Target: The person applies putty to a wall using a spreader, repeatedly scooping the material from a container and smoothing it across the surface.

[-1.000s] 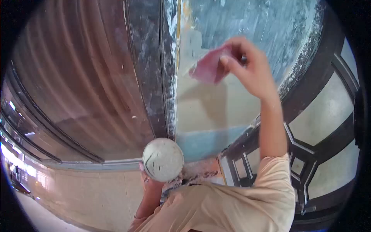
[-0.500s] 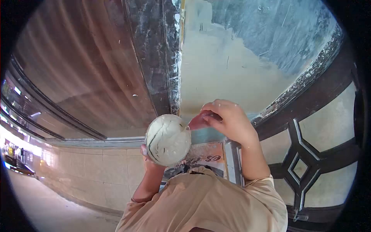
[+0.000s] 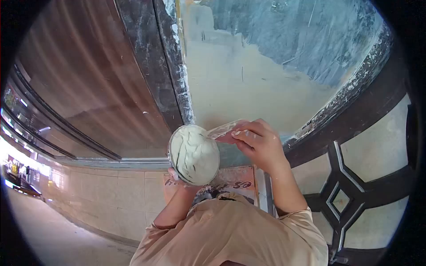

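A round tub (image 3: 170,153) of thick off-white putty (image 3: 195,155) is held in my left hand (image 3: 181,186), whose fingers grip it from below and the left side; most of them are hidden under it. Between the thumb and fingers of my right hand (image 3: 262,144) is a thin, see-through plastic scraper (image 3: 225,129), smeared with putty. Its tip reaches the right edge of the tub, by the putty. White specks cling to my right fingers. Just beyond both hands stands a panel (image 3: 239,95), coated beige low down and bluish grey above.
A dark wooden frame (image 3: 171,84) with chipped white patches borders the panel on the left, beside brown glass (image 3: 88,88). Curving in at right is a dark door (image 3: 350,190) with a diamond pattern. A printed sheet (image 3: 239,179) lies below my hands.
My right hand has turned and drawn the scraper up and back, so more of its blade shows. The tub has tilted slightly, and the view has shifted right.
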`<state>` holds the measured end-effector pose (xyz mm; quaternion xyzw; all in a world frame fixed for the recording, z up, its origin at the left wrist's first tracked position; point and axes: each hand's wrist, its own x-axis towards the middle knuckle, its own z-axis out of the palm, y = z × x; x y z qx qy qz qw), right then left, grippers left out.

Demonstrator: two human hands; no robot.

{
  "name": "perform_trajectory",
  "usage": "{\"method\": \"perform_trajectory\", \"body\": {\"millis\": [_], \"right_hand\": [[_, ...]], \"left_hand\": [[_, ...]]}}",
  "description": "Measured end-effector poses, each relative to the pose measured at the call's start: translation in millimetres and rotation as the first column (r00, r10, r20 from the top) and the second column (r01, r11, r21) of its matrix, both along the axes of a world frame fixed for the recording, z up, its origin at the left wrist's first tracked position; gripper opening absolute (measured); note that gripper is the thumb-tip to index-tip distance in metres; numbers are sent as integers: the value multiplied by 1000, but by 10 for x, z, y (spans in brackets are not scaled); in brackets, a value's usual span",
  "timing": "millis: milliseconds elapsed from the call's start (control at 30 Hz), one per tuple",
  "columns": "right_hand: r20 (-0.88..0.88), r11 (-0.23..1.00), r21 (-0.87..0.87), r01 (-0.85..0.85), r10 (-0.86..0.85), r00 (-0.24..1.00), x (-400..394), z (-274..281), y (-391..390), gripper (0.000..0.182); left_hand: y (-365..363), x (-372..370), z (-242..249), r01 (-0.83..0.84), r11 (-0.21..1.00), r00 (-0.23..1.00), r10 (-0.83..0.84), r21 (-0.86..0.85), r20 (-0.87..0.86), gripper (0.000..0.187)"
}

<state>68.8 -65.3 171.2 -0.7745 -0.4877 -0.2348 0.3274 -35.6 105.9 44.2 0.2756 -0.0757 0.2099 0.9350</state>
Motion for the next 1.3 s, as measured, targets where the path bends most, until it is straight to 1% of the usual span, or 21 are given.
{"method": "perform_trajectory", "body": {"millis": [200, 233, 267, 333, 367, 433, 467, 600, 700, 733, 833, 867, 900, 967, 1000, 1100, 1133, 1167, 1200, 1233, 1300], "right_hand": [[-82, 997, -56, 49, -53, 995, 105, 209, -361, 24], [-218, 998, -67, 6, -20, 976, 115, 261, -411, 25], [-351, 997, -72, -38, 10, 936, 132, 305, -461, 26], [-350, 987, -141, -83, 29, 936, 153, 369, -528, 27], [-349, 970, -209, -126, 46, 936, 172, 383, -549, 27], [-256, 959, -268, -95, 24, 966, 261, 381, -562, 26], [-158, 943, -326, -60, 8, 987, 310, 380, -579, 25], [-85, 959, -284, 1, -26, 996, 420, 545, -750, 22], [-206, 935, -331, -129, 62, 977, 454, 576, -880, 20], [-206, 915, -353, -195, 127, 970, 473, 496, -907, 20], [-162, 883, -413, -221, 167, 973, 528, 398, -968, 20], [-118, 874, -454, -170, 130, 984, 565, 451, -993, 19], [-71, 863, -492, -117, 94, 993, 589, 502, -1026, 19], [-104, 879, -447, -165, 132, 986, 634, 571, -1125, 16], [-129, 863, -451, -229, 190, 973, 672, 594, -1174, 16], [-161, 834, -462, -303, 256, 953, 801, 637, -1291, 16], [-165, 827, -468, -313, 266, 950, 838, 644, -1322, 16], [-166, 823, -472, -316, 269, 949, 882, 637, -1356, 16], [-164, 838, -444, -317, 272, 948, 931, 617, -1389, 15], [-164, 852, -415, -319, 275, 947, 971, 594, -1417, 14], [-196, 849, -414, -328, 269, 943, 1023, 553, -1464, 13]], "left_hand": [[-234, 114, 170, -12, 999, 1000, 12, 38, 7, 116], [-258, 149, 175, -13, 999, 1000, 13, 40, 5, 116], [-276, 191, 163, 62, 998, 994, -61, -9, 91, 116], [-357, 300, 117, 244, 962, 917, -190, -119, 351, 118], [-411, 306, 116, 246, 962, 918, -192, -118, 347, 118], [-531, 310, 195, 75, 996, 997, -75, -55, 8, 120], [-584, 349, 264, 114, 992, 991, -118, 54, 69, 120], [-788, 373, 289, 157, 987, 986, -155, 25, -60, 118], [-901, 387, 320, 199, 978, 965, -206, -59, -160, 110], [-905, 421, 186, 354, 907, 935, -350, -230, 59, 105], [-1079, 467, 228, 453, 786, 891, -410, -420, 193, 101], [-1135, 445, 306, 218, 967, 945, -242, -130, -222, 99], [-1168, 474, 284, 214, 968, 945, -239, -131, -224, 99], [-1227, 544, 226, 322, 890, 934, -355, -324, -48, 95], [-1267, 564, 268, 325, 905, 923, -367, -275, -117, 93], [-1382, 630, 289, 404, 869, 896, -438, -287, -66, 81], [-1417, 636, 238, 255, 930, 957, -203, 267, -205, 66], [-1462, 654, 229, 251, 932, 958, -200, 263, -204, 66], [-1506, 675, 224, 318, 940, 926, -335, -122, -174, 61], [-1545, 690, 218, 351, 801, 890, -446, -485, -92, 56], [-1596, 684, 98, 354, 798, 909, -415, -488, -19, 60]]}}
